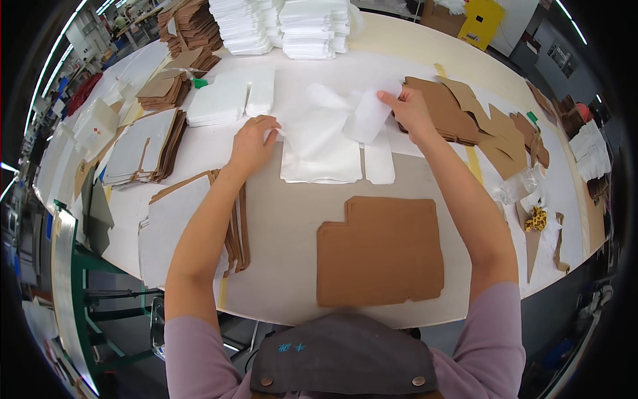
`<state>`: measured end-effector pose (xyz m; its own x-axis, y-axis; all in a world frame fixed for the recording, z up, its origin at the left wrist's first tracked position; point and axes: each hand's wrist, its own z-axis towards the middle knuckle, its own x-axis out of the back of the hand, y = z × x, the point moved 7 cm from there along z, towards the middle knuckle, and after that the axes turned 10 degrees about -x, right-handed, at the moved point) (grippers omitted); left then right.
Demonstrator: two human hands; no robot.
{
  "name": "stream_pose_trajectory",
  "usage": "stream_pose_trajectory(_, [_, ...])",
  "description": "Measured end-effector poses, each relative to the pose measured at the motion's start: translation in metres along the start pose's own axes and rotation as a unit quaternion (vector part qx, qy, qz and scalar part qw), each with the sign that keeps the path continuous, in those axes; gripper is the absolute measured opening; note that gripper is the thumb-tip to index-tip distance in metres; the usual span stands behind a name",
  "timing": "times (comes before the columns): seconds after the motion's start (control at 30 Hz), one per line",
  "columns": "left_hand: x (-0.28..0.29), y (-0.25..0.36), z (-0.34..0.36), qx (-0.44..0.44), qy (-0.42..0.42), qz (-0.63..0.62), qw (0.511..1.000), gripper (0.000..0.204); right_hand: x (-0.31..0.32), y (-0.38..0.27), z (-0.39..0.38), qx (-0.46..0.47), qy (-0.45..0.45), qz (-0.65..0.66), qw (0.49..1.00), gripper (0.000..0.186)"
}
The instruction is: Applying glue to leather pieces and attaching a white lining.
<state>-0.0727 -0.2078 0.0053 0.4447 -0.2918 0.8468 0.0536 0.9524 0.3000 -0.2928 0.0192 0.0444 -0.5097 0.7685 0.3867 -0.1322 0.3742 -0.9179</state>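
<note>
A thin white sheet (318,126) lies rumpled over a few flat white cut pieces (379,163) ahead of me. At its left edge my left hand (255,143) is closed, with the edge pinched at the fingertips. My right hand (409,112) pinches a raised, translucent part of white sheet (367,118) between thumb and fingers. Whether both hands hold one sheet or two, I cannot tell. Nearer to me lies a flat stack of brown cut pieces (382,253) with a notched upper left corner.
White stacks (312,30) stand at the far side. Lower white piles (219,100) and white-topped brown piles (143,146) line the left. Brown pieces (445,110) lie on the right, near a clear plastic wrapper (518,186) and a yellow spotted scrunchie (535,218). The table's front edge curves before me.
</note>
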Motion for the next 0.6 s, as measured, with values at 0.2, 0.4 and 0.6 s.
stream_pose_trajectory(0.2, [0.047,0.016,0.019,0.056,0.228,-0.305,0.923,0.014,0.036,-0.038,-0.019,0.094,0.032,0.183,0.978,0.019])
stream_pose_trajectory(0.4, [0.02,0.055,-0.017,-0.03,0.042,-0.187,0.981,0.026,0.036,0.011,-0.075,0.215,-0.086,-0.06,0.971,0.024])
stream_pose_trajectory(0.6, [0.0,0.093,-0.031,-0.156,-0.009,-0.086,0.984,0.043,0.03,0.057,-0.096,0.123,-0.148,-0.056,0.98,0.04])
